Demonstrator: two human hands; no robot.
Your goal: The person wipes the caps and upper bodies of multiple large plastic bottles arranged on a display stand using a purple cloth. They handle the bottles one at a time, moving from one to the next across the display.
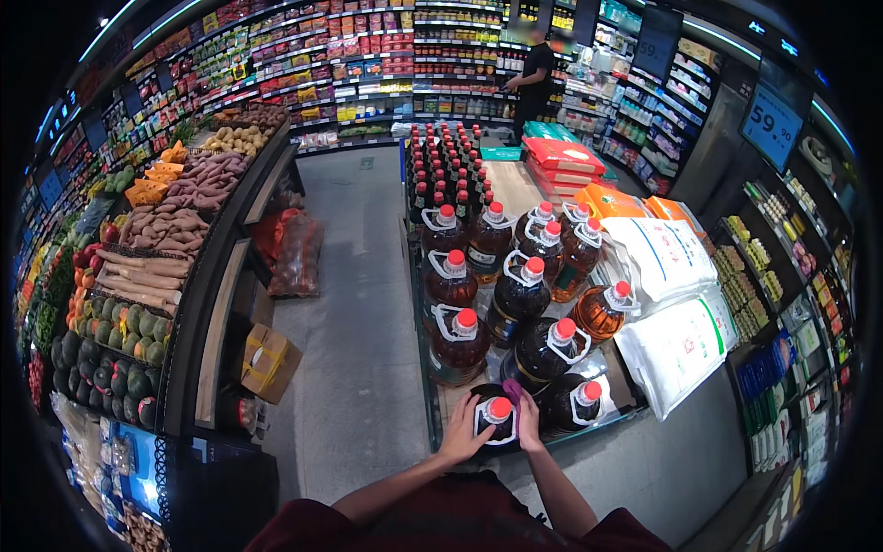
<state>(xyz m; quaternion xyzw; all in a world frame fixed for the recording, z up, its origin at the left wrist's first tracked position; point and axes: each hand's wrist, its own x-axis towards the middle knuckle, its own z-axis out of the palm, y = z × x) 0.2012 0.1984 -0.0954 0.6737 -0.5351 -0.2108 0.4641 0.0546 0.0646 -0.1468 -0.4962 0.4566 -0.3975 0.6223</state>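
At the near edge of a low display stand, a large plastic jug of dark liquid has a red cap and a white loop handle. My left hand cups its left side, fingers spread along the shoulder and thumb near the handle. On the opposite side my right hand holds a purple cloth against the jug. Close by on the right is another dark jug; behind stands a bigger dark one. A reddish-brown jug is at the back left.
Rows of slim red-capped bottles fill the stand's far end. White sacks overhang its right edge. Across the aisle floor is a produce stand with sweet potatoes and a carton. A person stands near the back shelves.
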